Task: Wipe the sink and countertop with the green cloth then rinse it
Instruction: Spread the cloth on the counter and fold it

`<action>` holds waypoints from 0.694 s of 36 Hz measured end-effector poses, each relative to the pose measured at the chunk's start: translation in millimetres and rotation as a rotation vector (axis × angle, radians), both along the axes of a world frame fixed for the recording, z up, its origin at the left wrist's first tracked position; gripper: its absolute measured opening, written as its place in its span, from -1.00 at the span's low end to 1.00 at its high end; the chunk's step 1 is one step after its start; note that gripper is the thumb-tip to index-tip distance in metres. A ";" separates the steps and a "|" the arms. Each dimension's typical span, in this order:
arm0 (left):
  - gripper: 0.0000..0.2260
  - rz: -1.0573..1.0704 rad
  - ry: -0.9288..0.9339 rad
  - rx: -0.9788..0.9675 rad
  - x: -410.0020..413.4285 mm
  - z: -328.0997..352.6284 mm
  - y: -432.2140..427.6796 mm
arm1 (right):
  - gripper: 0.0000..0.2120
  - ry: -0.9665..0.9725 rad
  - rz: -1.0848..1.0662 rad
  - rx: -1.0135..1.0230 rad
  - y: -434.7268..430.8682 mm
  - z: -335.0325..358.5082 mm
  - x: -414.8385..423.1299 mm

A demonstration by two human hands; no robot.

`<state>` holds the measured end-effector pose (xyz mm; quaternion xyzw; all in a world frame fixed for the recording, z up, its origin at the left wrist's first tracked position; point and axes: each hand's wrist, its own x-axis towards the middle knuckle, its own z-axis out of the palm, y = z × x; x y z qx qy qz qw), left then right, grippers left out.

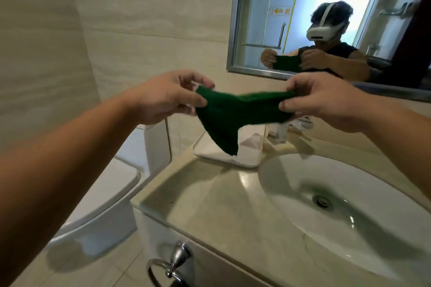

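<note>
A dark green cloth (235, 114) hangs stretched in the air above the back left of the countertop (210, 198). My left hand (168, 98) pinches its left end and my right hand (324, 100) grips its right end. One corner of the cloth droops down toward a white tray. The white oval sink (291, 177) with its metal drain (323, 201) lies below and to the right. The chrome faucet (293, 127) is partly hidden behind the cloth and my right hand.
A white tray (249, 158) sits on the counter's back left corner. A toilet (112, 184) stands to the left of the vanity. A chrome towel ring (172, 265) is mounted on the vanity front. A mirror (326, 7) hangs on the wall above.
</note>
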<state>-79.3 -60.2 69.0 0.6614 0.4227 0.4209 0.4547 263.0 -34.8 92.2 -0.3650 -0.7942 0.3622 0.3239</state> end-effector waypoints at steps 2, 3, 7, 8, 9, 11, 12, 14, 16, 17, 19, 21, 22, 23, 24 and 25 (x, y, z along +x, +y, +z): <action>-0.63 -0.182 0.139 -0.119 -0.8 -13.6 -12.6 | -0.85 -0.134 0.092 -0.114 -16.9 -17.0 6.8; -0.66 -0.261 0.213 -0.174 0.7 -23.7 -18.8 | -0.84 -0.203 0.144 -0.193 -24.8 -27.7 9.2; -0.80 -0.501 0.441 -0.348 13.5 -75.2 -41.9 | -0.86 -0.628 0.325 -0.361 -51.8 -76.9 12.3; -0.82 -0.548 0.479 -0.375 17.4 -87.1 -47.3 | -0.86 -0.693 0.366 -0.377 -56.2 -89.4 11.5; -0.83 -0.577 0.506 -0.400 21.1 -97.6 -51.6 | -0.85 -0.731 0.399 -0.392 -60.4 -100.5 10.3; -0.80 -0.598 0.534 -0.426 26.6 -111.3 -56.1 | -0.82 -0.744 0.446 -0.430 -64.6 -114.7 8.9; -0.79 -0.592 0.533 -0.427 27.9 -114.4 -56.6 | -0.82 -0.737 0.459 -0.446 -64.4 -117.8 8.6; -0.80 -0.568 0.497 -0.426 27.8 -115.6 -53.6 | -0.84 -0.704 0.471 -0.474 -61.5 -117.5 8.5; -0.82 -0.520 0.418 -0.424 25.5 -113.0 -46.8 | -0.86 -0.599 0.448 -0.532 -55.2 -114.7 9.5; -0.83 -0.477 0.374 -0.416 23.7 -111.7 -41.6 | -0.86 -0.533 0.430 -0.565 -49.7 -114.6 11.1; -0.84 -0.360 0.298 -0.388 21.1 -109.2 -30.8 | -0.88 -0.413 0.381 -0.606 -36.9 -115.5 15.4; -0.84 -0.237 0.248 -0.350 21.0 -109.3 -18.9 | -0.91 -0.323 0.309 -0.639 -21.9 -119.4 19.1; -0.85 -0.172 0.238 -0.325 22.3 -111.1 -12.7 | -0.92 -0.296 0.256 -0.645 -14.2 -122.3 20.2; -0.85 -0.101 0.239 -0.303 24.0 -114.4 -6.0 | -0.92 -0.281 0.190 -0.644 -6.3 -126.0 20.8; -0.86 -0.028 0.245 -0.287 25.9 -118.8 0.5 | -0.91 -0.274 0.119 -0.636 0.4 -130.2 20.5; -0.87 0.036 0.250 -0.278 28.0 -123.8 6.9 | -0.91 -0.272 0.049 -0.622 6.5 -134.9 19.5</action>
